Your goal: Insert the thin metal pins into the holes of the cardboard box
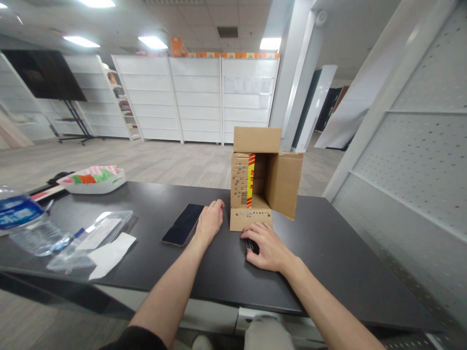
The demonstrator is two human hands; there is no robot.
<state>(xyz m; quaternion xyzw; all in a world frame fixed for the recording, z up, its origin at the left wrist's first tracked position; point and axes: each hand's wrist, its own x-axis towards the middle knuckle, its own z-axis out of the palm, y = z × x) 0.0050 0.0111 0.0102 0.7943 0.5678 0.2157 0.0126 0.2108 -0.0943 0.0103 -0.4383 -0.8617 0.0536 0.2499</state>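
An opened cardboard box (242, 180) stands on the dark table, its opening facing me and its flaps spread. Grey round spots and small holes dot its left flap and its lower flap (251, 219). My right hand (268, 247) is in front of the lower flap, its fingers curled over a small dark object (251, 246) with shiny edges, mostly covered by the hand. Left of the box, my left hand (210, 219) rests on the table with fingers curled together, and nothing shows in it. Beside that hand lies a smartphone (183, 224) with a dark screen.
On the left of the table (146, 199) are a water bottle (27, 221), a clear plastic case (109, 228), a white paper piece (113, 255) and a white basket (97, 187) with colourful contents. A perforated white panel (419, 141) stands along the right side.
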